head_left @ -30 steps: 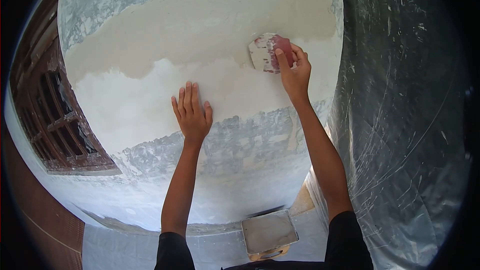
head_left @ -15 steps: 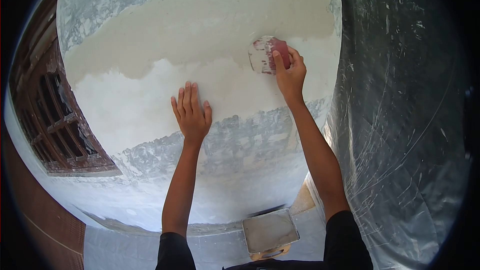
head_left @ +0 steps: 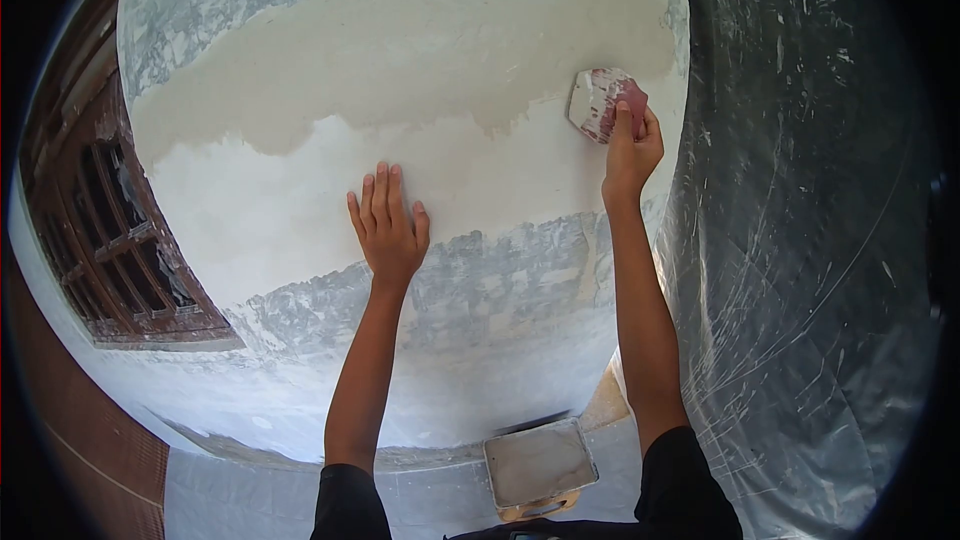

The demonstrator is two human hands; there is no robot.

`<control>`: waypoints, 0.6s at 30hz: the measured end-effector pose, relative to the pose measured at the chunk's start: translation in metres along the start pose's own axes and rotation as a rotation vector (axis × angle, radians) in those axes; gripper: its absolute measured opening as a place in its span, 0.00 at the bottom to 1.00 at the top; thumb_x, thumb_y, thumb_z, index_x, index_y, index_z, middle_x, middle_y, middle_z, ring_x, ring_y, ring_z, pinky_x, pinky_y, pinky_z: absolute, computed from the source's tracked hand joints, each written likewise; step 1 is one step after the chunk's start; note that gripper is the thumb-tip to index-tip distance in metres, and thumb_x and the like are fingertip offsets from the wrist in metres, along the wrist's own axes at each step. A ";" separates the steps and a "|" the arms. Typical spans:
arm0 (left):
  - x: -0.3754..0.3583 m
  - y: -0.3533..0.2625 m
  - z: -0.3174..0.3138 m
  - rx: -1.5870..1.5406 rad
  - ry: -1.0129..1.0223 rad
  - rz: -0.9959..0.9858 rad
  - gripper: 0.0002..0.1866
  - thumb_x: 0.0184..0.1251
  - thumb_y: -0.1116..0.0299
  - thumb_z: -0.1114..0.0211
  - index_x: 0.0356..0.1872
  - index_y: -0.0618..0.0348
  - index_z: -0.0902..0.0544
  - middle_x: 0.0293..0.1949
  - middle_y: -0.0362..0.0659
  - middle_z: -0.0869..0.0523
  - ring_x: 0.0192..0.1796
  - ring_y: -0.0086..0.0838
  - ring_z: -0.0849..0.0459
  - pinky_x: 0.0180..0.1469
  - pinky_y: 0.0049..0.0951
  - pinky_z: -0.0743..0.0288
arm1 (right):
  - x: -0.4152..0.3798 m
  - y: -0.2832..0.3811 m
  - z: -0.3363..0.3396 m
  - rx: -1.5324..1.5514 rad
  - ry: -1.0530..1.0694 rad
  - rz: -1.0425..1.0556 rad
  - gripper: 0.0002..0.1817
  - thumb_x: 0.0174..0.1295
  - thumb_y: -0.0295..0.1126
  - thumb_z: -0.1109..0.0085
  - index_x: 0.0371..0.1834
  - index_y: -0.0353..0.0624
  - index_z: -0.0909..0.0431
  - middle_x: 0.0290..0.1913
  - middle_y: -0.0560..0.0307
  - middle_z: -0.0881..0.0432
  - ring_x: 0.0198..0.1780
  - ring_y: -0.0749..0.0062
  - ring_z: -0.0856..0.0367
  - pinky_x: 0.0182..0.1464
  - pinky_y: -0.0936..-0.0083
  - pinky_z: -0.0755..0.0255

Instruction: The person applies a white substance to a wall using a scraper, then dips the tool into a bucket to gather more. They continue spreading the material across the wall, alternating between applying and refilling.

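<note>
My right hand (head_left: 635, 150) grips a red scraper (head_left: 608, 105) smeared with pale plaster, its flat face against the wall near the right edge. My left hand (head_left: 392, 225) rests flat on the wall (head_left: 280, 210), fingers spread, on a smooth white part. Above both hands runs a damp beige band of plaster (head_left: 400, 40), its lower edge uneven. Rough grey-white patches show above and below the coated area.
A brown wooden window frame (head_left: 125, 240) is set in the wall at left. Dark plastic sheeting (head_left: 800, 240), splashed with white, hangs at right. Below stands a rectangular tray (head_left: 540, 463) of grey paste, with pale sheeting (head_left: 250, 500) on the floor.
My right hand and the scraper have moved right along the wall. A ragged beige edge now shows where the scraper was. My left hand has hardly moved.
</note>
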State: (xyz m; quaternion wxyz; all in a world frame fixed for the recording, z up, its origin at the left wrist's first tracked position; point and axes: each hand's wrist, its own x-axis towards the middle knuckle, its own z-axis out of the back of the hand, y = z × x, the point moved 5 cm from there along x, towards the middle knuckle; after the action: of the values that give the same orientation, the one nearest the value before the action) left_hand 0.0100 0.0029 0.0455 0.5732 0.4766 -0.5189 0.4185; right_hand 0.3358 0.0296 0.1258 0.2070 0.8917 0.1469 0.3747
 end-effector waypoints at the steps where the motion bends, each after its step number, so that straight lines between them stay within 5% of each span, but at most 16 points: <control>1: 0.000 0.000 0.000 -0.001 0.003 0.006 0.31 0.72 0.64 0.44 0.75 0.59 0.32 0.75 0.44 0.31 0.78 0.39 0.39 0.80 0.50 0.53 | -0.007 0.000 -0.007 0.013 0.103 0.032 0.18 0.69 0.32 0.33 0.56 0.34 0.22 0.46 0.57 0.13 0.46 0.82 0.18 0.50 0.83 0.26; 3: 0.001 -0.002 -0.001 -0.007 0.007 0.013 0.30 0.72 0.63 0.44 0.75 0.59 0.32 0.75 0.44 0.31 0.78 0.39 0.39 0.80 0.50 0.53 | -0.022 -0.005 -0.023 -0.164 0.288 0.197 0.18 0.69 0.32 0.33 0.57 0.33 0.22 0.46 0.57 0.13 0.47 0.81 0.18 0.52 0.82 0.27; 4: 0.000 -0.002 -0.001 -0.004 0.008 0.011 0.30 0.72 0.63 0.44 0.74 0.59 0.32 0.75 0.44 0.31 0.78 0.39 0.39 0.80 0.50 0.53 | -0.030 -0.012 -0.025 -0.335 0.366 0.246 0.19 0.69 0.33 0.34 0.59 0.37 0.21 0.47 0.55 0.24 0.52 0.69 0.17 0.58 0.70 0.26; 6: -0.001 -0.002 0.000 -0.001 0.014 0.006 0.30 0.72 0.63 0.44 0.74 0.59 0.32 0.75 0.44 0.31 0.78 0.39 0.39 0.80 0.50 0.53 | -0.016 -0.025 -0.019 -0.344 0.264 0.119 0.19 0.70 0.33 0.35 0.59 0.35 0.22 0.49 0.53 0.21 0.52 0.70 0.16 0.58 0.71 0.25; 8: 0.000 -0.001 0.000 -0.008 0.009 0.004 0.30 0.71 0.64 0.44 0.74 0.59 0.32 0.75 0.44 0.31 0.78 0.39 0.39 0.80 0.50 0.53 | -0.007 -0.006 -0.009 -0.016 0.083 0.008 0.19 0.70 0.33 0.35 0.59 0.34 0.22 0.51 0.52 0.18 0.53 0.71 0.17 0.57 0.73 0.26; 9: 0.000 -0.001 0.000 -0.004 0.004 0.006 0.30 0.71 0.64 0.44 0.74 0.59 0.32 0.75 0.44 0.31 0.78 0.39 0.39 0.80 0.50 0.53 | -0.004 -0.003 -0.005 0.050 0.022 -0.002 0.17 0.70 0.31 0.35 0.56 0.32 0.22 0.46 0.57 0.13 0.46 0.80 0.18 0.52 0.83 0.27; 14: -0.001 -0.002 0.001 -0.005 0.006 0.009 0.30 0.71 0.64 0.44 0.74 0.59 0.32 0.75 0.44 0.31 0.78 0.39 0.39 0.80 0.50 0.52 | -0.016 -0.016 -0.023 -0.290 0.340 0.263 0.18 0.70 0.33 0.35 0.56 0.32 0.24 0.49 0.53 0.15 0.49 0.75 0.17 0.53 0.78 0.25; 16: -0.002 -0.002 0.001 -0.007 0.016 0.007 0.30 0.71 0.64 0.44 0.74 0.59 0.32 0.75 0.44 0.31 0.78 0.39 0.39 0.80 0.50 0.52 | -0.005 -0.007 -0.011 -0.029 0.072 -0.017 0.18 0.70 0.34 0.35 0.56 0.33 0.23 0.49 0.53 0.15 0.48 0.76 0.18 0.53 0.79 0.26; 18: 0.000 -0.001 0.001 0.001 0.007 0.006 0.30 0.71 0.64 0.44 0.74 0.59 0.32 0.75 0.44 0.31 0.78 0.39 0.39 0.80 0.51 0.52 | -0.002 -0.002 -0.011 0.041 0.001 0.014 0.18 0.69 0.34 0.34 0.56 0.33 0.23 0.50 0.53 0.15 0.47 0.77 0.18 0.51 0.80 0.26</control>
State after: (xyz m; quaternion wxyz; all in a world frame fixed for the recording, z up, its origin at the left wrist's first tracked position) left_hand 0.0106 0.0021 0.0458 0.5736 0.4736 -0.5180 0.4223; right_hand 0.3258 0.0330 0.1310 0.1859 0.8967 0.1485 0.3733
